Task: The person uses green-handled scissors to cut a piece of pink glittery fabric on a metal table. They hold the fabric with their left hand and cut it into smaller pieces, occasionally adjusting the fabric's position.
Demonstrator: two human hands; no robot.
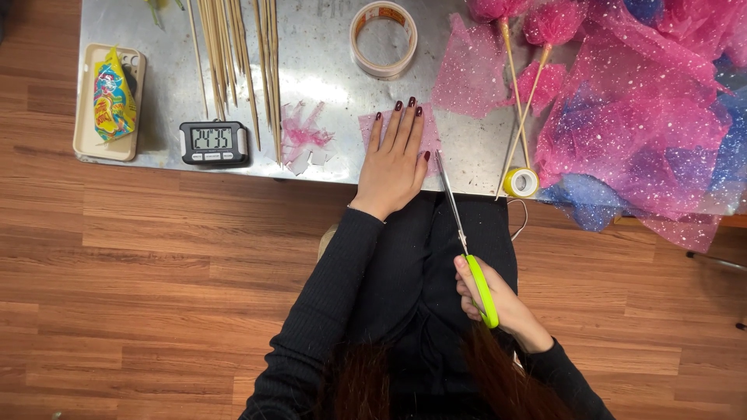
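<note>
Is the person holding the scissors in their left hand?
No, the green-handled scissors are in the right hand; the left hand lies flat on pink fabric.

1. Snack packet (113, 97): small flat pouch, mainly yellow with blue, red and green printing and a cartoon figure. It lies lengthwise on a beige, rounded-corner phone case (87, 124) at the far left end of the metal bench (327, 70).

2. Digital timer (214, 142): black rectangular housing, light grey screen with dark digits and a row of small buttons below. It stands near the bench's front edge, just right of the phone case and beside the lower ends of the wooden skewers (233, 54).
</note>
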